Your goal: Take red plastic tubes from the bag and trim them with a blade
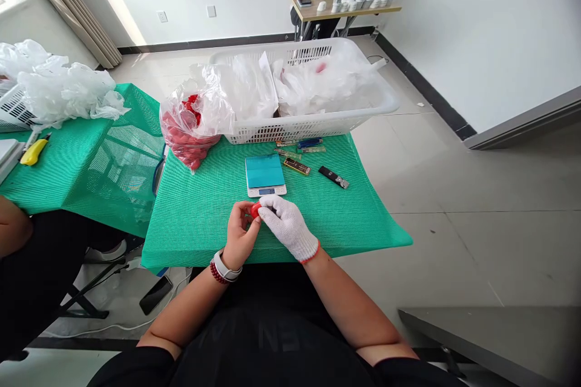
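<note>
Between my two hands, just in front of the scale, is a small red piece (256, 210). My bare left hand (240, 233) pinches it from the left, with a white band and red beads on the wrist. My right hand (288, 227), in a white glove with an orange cuff, closes its fingertips on the piece's right side. A small dark bit shows at those fingertips, too small to name. The digital scale (264, 173) has a blue-green plate with nothing on it. A clear bag of red pieces (188, 139) stands at the table's back left.
A white basket (313, 124) with plastic bags spans the back of the green-covered table (204, 205). Right of the scale lie a black cutter (333, 177), a gold-edged black strip (296, 165) and several small tools (310, 143). People sit at tables to the left and behind.
</note>
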`<state>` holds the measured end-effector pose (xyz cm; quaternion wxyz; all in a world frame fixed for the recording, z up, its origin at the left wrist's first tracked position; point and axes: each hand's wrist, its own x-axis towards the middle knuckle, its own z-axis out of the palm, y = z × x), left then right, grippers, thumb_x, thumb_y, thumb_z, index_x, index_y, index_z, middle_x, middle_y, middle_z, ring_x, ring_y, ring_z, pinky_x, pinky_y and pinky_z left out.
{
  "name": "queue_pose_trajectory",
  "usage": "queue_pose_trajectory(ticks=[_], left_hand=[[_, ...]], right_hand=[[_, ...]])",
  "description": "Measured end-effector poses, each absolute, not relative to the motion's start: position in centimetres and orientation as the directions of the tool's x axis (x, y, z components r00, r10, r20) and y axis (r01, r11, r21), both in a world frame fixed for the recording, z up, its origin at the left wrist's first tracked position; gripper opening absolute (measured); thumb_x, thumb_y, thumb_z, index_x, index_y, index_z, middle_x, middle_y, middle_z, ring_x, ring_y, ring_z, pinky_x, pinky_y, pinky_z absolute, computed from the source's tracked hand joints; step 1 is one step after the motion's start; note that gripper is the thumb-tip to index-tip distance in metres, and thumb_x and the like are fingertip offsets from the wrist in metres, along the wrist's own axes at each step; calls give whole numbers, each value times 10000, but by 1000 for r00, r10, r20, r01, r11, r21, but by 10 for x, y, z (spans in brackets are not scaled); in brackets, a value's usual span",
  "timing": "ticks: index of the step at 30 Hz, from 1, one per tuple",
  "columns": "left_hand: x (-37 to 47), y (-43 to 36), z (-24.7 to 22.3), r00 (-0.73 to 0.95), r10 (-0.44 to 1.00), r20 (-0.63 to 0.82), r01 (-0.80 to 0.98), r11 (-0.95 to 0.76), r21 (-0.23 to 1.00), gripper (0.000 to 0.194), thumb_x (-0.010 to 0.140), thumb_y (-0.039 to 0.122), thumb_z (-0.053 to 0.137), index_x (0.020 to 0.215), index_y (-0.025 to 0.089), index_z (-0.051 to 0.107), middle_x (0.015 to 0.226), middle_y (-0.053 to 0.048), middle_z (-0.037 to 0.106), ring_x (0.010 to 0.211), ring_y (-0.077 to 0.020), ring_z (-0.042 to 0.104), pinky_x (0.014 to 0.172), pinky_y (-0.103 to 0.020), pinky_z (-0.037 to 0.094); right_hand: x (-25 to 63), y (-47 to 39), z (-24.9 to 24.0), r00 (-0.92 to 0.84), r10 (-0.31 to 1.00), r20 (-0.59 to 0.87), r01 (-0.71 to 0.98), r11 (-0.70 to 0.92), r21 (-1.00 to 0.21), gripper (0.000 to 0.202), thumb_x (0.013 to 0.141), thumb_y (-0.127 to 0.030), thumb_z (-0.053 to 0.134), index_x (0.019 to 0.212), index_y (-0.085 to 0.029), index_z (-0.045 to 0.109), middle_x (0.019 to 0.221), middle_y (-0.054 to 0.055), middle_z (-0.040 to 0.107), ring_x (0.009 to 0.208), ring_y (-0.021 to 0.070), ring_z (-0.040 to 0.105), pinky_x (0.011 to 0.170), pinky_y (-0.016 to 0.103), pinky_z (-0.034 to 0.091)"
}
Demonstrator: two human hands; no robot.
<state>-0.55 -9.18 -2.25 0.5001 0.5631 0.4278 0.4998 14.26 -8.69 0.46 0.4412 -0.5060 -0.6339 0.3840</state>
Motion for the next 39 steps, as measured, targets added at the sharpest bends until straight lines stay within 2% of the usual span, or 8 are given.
queue_pose_trajectory(ticks=[10, 19, 39], left_hand=[[-5, -90, -25, 125, 978, 165, -24, -164, 986, 263, 902, 300, 655, 1128, 215, 551, 1001, -52, 561, 873, -155, 567, 685, -250, 491], [-5, -89, -25, 136, 970, 200, -11, -201, 980, 205, 923, 265, 627, 1107, 232, 545, 1036, -46, 524, 904, -148, 543, 726, -254, 495], [-4, -91, -20, 133, 985, 107, -35, -103, 994, 198, 918, 330, 643, 1054, 221, 550, 914, -10, 542, 791, -128, 536, 721, -256, 474]], right_hand=[[142, -87, 7, -101, 977, 189, 272, 210, -939, 161, 946, -288, 542, 942, -198, 675, 859, 7, 690, 767, 132, 617, 713, 237, 457], [143, -87, 6, -96, 979, 180, 283, 200, -938, 170, 948, -294, 540, 944, -196, 679, 829, 4, 678, 734, 128, 597, 701, 237, 455], [143, -88, 4, -107, 979, 173, 323, 199, -925, 160, 940, -303, 547, 933, -209, 676, 874, 16, 705, 772, 147, 625, 688, 252, 456]])
